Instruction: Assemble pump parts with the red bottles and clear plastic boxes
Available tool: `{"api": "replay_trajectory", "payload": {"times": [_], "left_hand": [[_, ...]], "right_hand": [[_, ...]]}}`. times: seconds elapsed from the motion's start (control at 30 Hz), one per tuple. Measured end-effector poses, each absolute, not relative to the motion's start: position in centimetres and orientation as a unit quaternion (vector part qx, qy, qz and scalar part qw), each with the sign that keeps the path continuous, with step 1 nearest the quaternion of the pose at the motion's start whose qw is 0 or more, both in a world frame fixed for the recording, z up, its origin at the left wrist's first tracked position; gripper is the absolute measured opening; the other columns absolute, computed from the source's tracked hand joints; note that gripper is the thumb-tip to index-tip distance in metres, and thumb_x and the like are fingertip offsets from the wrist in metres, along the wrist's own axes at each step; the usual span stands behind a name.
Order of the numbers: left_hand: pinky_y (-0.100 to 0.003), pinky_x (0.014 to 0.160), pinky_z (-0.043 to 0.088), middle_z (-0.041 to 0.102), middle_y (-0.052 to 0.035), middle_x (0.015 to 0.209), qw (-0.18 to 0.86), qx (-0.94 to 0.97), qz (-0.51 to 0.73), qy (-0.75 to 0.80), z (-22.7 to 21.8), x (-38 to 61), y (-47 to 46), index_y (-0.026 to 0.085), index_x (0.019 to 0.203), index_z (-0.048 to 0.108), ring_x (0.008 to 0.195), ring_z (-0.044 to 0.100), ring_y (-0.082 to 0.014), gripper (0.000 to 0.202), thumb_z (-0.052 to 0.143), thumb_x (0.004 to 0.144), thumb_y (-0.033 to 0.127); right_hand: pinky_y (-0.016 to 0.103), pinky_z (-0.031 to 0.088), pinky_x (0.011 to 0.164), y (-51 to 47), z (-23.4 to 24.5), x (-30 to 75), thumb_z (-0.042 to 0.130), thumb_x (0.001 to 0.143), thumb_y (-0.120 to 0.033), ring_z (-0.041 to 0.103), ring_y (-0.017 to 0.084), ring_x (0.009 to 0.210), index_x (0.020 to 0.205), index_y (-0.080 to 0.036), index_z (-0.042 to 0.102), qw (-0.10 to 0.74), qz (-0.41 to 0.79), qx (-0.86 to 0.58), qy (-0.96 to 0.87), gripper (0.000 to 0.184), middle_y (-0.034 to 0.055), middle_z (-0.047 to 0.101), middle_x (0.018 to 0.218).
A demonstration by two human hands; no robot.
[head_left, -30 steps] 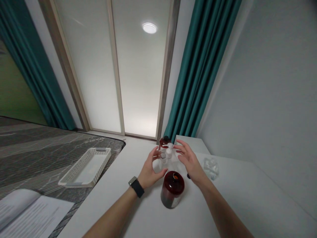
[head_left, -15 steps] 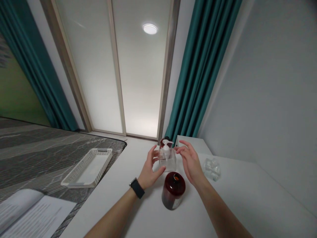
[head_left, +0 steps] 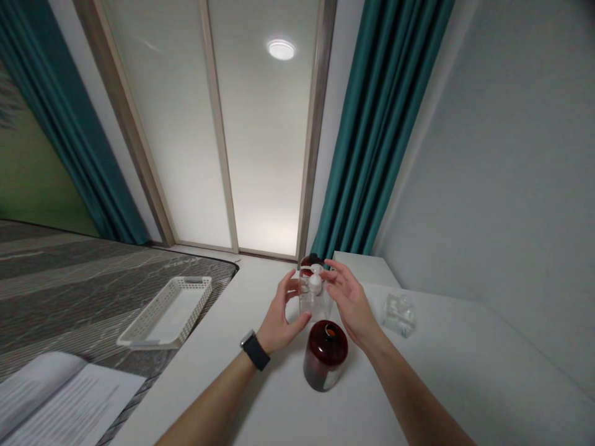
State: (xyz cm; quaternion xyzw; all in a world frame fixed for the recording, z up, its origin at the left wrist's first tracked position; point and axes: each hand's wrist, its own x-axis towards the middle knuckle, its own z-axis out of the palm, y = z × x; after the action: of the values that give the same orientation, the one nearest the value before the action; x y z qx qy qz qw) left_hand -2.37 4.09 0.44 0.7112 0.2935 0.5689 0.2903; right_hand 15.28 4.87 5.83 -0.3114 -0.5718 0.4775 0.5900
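A clear square pump bottle [head_left: 317,311] stands upright on the white table, a white pump head [head_left: 315,282] in its neck. My left hand [head_left: 280,325] wraps round the bottle's left side, thumb in front and fingers behind. At the top, my right hand [head_left: 349,305] has its bent fingertips against the pump head, whose spout points left. Just in front, between my forearms, is a dark red bottle [head_left: 326,353] with an open neck and no cap. Behind the clear bottle, another dark red container [head_left: 307,262] with a black top is partly hidden.
Crumpled clear plastic [head_left: 398,314] lies on the table right of my right hand. A white box [head_left: 367,270] stands at the back. To the left, a white basket [head_left: 195,316] and an open book [head_left: 88,396] rest on the grey patterned surface [head_left: 139,263].
The pump head has turned: its spout pointed right and now points left. My right fingers have shifted slightly left with it, while my left hand stays on the bottle.
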Motion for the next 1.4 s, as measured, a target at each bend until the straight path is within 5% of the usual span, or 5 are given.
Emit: {"api": "replay_trajectory", "payload": {"times": [0.23, 0.4, 0.7, 0.9, 1.4], "left_hand": [[-0.054, 0.108, 0.043, 0.049, -0.0148, 0.135, 0.263, 0.730, 0.563, 0.284, 0.7, -2.4, 3.7, 0.023, 0.152, 0.020, 0.123, 0.052, -0.0298, 0.079, 0.066, 0.088, 0.029], [-0.056, 0.109, 0.041, 0.047, -0.0153, 0.138, 0.252, 0.732, 0.566, 0.282, 0.9, -2.3, 3.5, 0.023, 0.152, 0.020, 0.125, 0.050, -0.0308, 0.080, 0.067, 0.087, 0.028], [-0.056, 0.109, 0.041, 0.046, -0.0158, 0.139, 0.265, 0.733, 0.561, 0.280, 0.7, -2.3, 3.7, 0.024, 0.153, 0.019, 0.126, 0.050, -0.0307, 0.079, 0.065, 0.089, 0.029], [-0.059, 0.111, 0.039, 0.045, -0.0168, 0.143, 0.300, 0.721, 0.565, 0.265, 1.1, -2.2, 3.6, 0.025, 0.153, 0.018, 0.130, 0.049, -0.0317, 0.080, 0.065, 0.090, 0.033], [-0.057, 0.113, 0.037, 0.045, -0.0175, 0.147, 0.320, 0.744, 0.524, 0.263, 2.1, -2.9, 3.9, 0.025, 0.152, 0.021, 0.131, 0.051, -0.0318, 0.078, 0.067, 0.090, 0.028]], "right_hand": [[0.044, 0.047, 0.100, 4.5, 6.3, 15.5, 0.071, 0.083, -0.038, 0.060, 0.025, 0.118, 0.137, -0.033, 0.043, 0.542, 0.518, -0.255, -0.611, 0.061, 0.0068, 0.065, 0.123], [0.041, 0.050, 0.096, 4.6, 6.1, 15.8, 0.074, 0.078, -0.045, 0.062, 0.024, 0.108, 0.134, -0.033, 0.049, 0.577, 0.475, -0.258, -0.612, 0.062, 0.0034, 0.063, 0.104], [0.041, 0.046, 0.102, 4.6, 5.9, 14.9, 0.075, 0.079, -0.039, 0.061, 0.022, 0.109, 0.138, -0.032, 0.045, 0.558, 0.491, -0.273, -0.611, 0.067, 0.0038, 0.061, 0.109], [0.041, 0.051, 0.096, 4.6, 6.3, 15.2, 0.079, 0.074, -0.040, 0.064, 0.021, 0.103, 0.150, -0.036, 0.027, 0.568, 0.505, -0.274, -0.589, 0.092, 0.0020, 0.064, 0.104], [0.040, 0.050, 0.097, 4.2, 6.4, 15.4, 0.074, 0.080, -0.040, 0.064, 0.021, 0.105, 0.145, -0.036, 0.036, 0.548, 0.510, -0.287, -0.598, 0.076, 0.0030, 0.067, 0.111]]}}
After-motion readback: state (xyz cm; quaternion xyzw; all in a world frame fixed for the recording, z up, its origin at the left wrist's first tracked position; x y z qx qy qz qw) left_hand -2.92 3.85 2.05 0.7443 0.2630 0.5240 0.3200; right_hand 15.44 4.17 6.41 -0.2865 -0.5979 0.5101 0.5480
